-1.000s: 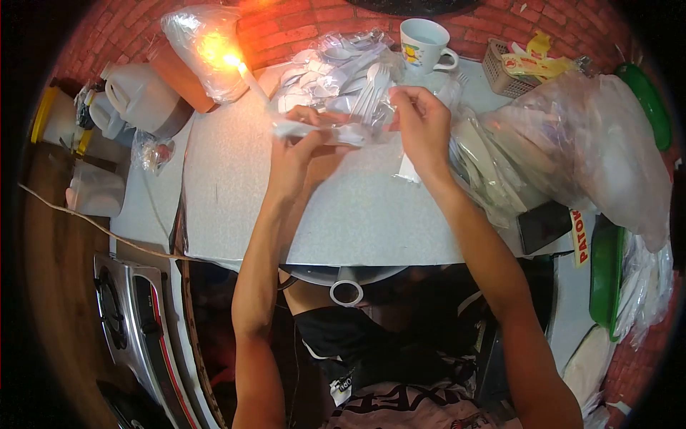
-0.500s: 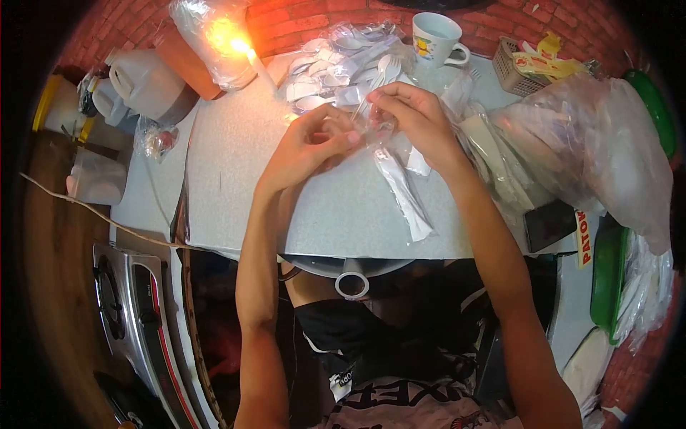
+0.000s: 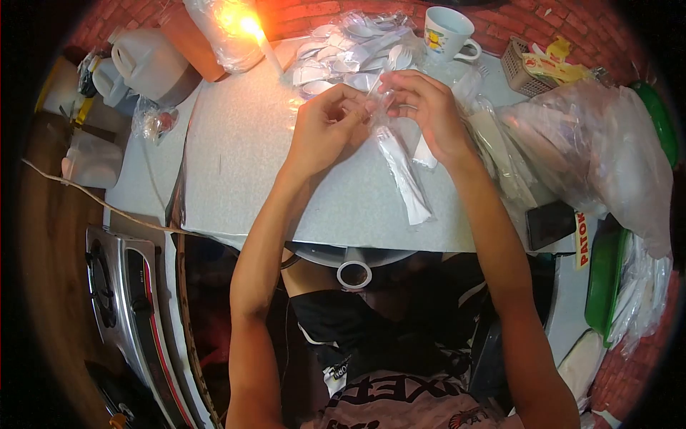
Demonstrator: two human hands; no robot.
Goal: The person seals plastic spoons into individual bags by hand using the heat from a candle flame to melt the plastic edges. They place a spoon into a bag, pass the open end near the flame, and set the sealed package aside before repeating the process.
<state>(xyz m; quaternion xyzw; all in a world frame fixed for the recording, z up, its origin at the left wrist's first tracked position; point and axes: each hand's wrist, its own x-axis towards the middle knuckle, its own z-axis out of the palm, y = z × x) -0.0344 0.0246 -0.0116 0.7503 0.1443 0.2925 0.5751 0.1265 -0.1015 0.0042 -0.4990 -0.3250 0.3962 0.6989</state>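
Observation:
My left hand [image 3: 325, 129] is closed, thumb and fingertips pinching crinkled clear plastic [image 3: 377, 114] above the table. Facing it, my right hand [image 3: 432, 114] has its fingertips bent onto the same plastic and a thin white handle; its exact grip is partly hidden. Just below my hands, a wrapped white cutlery packet [image 3: 404, 179] lies slanted on the table. Another white piece [image 3: 424, 152] shows beside my right wrist. Behind my fingers is a heap of white plastic spoons [image 3: 343, 57], with a white fork [image 3: 400, 57] at its near right side.
A lit candle [image 3: 268, 53] stands at the back left, near jugs [image 3: 146, 64]. At the back right are a mug [image 3: 449, 34] and a small basket [image 3: 520, 68]. A large clear bag [image 3: 586, 136] and a black phone [image 3: 550, 225] lie right. A gas stove [image 3: 125, 286] is lower left.
My hands have shifted slightly at the clear plastic, and the right fingers have spread a little. The fork head that stood near my right fingertips now appears against the spoon heap. The view has tilted slightly.

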